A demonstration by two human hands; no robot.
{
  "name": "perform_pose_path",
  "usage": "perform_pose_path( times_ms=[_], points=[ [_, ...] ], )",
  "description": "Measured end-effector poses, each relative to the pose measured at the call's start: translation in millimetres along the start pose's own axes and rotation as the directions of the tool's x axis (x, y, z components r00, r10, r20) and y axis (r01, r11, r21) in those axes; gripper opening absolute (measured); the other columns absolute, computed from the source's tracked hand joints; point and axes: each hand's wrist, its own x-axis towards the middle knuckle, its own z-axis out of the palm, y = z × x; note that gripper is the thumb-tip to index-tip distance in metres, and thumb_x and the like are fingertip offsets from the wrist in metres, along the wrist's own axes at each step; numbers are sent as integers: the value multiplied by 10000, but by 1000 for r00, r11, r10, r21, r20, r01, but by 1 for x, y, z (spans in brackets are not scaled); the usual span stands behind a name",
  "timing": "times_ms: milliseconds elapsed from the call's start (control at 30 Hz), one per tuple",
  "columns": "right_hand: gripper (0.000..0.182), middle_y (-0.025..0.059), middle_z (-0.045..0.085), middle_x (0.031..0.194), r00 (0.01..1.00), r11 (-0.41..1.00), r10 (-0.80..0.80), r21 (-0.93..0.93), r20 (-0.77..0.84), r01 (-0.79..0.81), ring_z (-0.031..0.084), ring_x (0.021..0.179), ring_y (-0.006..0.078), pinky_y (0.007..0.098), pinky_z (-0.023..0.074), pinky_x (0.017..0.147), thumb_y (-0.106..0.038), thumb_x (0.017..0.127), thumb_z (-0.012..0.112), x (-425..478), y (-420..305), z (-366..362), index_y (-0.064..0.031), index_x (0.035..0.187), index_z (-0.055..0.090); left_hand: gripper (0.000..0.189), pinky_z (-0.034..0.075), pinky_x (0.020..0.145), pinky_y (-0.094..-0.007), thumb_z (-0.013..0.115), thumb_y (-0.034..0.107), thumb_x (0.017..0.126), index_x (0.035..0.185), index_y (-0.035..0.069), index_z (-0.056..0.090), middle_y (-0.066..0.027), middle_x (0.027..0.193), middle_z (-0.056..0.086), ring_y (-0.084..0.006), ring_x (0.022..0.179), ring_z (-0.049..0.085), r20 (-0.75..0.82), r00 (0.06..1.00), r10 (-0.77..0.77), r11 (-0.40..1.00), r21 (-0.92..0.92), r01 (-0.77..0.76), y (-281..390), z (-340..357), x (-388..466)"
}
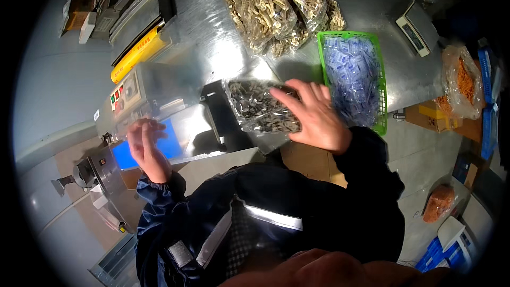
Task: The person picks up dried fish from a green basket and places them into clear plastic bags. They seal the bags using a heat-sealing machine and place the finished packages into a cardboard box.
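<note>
A clear plastic bag of dark dried pieces [259, 103], possibly fungus, lies at the front of the stainless steel table. My right hand [318, 121] spreads over the bag's right end, thumb near the lower corner and forefinger across the top. Contact looks likely, but no firm grip shows. Left of the bag is a black flat panel [229, 115]. My left hand [147, 147] is raised and blurred, fingers bent, over a blue panel [172, 139] beside a machine with coloured buttons [121, 95]. Whether anything thin is between its fingers is unclear.
A green plastic basket [383, 103] holds many small blue-and-white sachets. Behind lie large bags of pale dried pieces [263, 8]. A digital scale [414, 34] stands at right, a yellow roll [137, 54] at left. Bagged orange dried strands [464, 83] sit beyond the table's right edge.
</note>
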Motion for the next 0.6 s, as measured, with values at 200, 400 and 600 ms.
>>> perform_pose_path(
  times_ms=[200, 400, 600],
  points=[
    [900, 179, 468, 1332, 962, 940, 270, -209, -30, -270, 452, 1156, 333, 469, 313, 998, -141, 616, 741, -17, 6, 137, -181, 1465, 445, 147, 507, 708, -290, 576, 38, 967, 1111, 14, 553, -82, 1010, 638, -168, 827, 632, 89, 985, 149, 987, -75, -142, 0, -14, -4],
    [827, 225, 330, 1497, 969, 962, 216, 198, -119, -190, 342, 1388, 411, 474, 304, 1149, -277, 768, 808, -13, -89, 59, -76, 1459, 401, 178, 484, 576, -212, 609, 15, 911, 1076, 39, 548, -16, 919, 576, -69, 760, 556, 275, 959, 60, 996, 46, -75, -20, -6, 0],
    [387, 243, 462, 1366, 954, 946, 10, 311, -300, 88, 476, 1285, 397, 418, 372, 1099, -103, 981, 529, 5, -238, 52, 61, 1325, 467, 263, 484, 634, -398, 627, 12, 836, 1082, 44, 541, -162, 817, 575, -302, 697, 598, 419, 867, 269, 939, 88, -333, -9, 41, -35]
  ],
)
